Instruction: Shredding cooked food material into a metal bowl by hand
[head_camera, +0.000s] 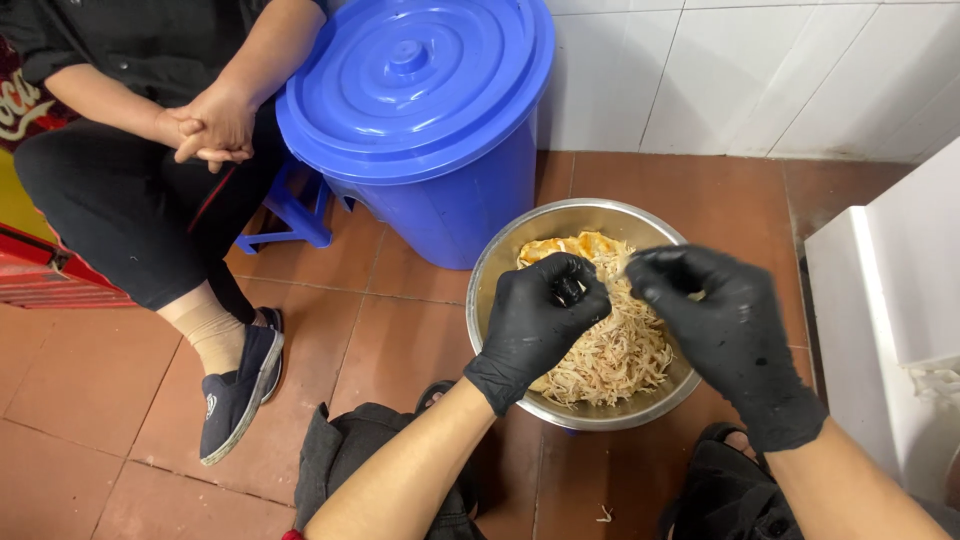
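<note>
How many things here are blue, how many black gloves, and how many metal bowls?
Blue things: 3 - bucket, its lid, stool
Black gloves: 2 - left hand, right hand
Metal bowls: 1 - bowl, holding shredded food
Total: 6

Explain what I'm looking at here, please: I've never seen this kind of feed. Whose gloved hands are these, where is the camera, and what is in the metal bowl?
There is no machine: a person is working by hand, and the single picture comes from a camera worn on that person's head, looking down. The left hand and right hand both wear black gloves and are held close together over a round metal bowl that stands on the brown tiled floor. The bowl holds pale shredded food, with larger yellowish pieces at its far side. Both hands are curled, fingertips pinched; what they pinch is too small to tell. Behind the bowl stands a blue lidded bucket. At the left, another person sits with hands clasped.
</note>
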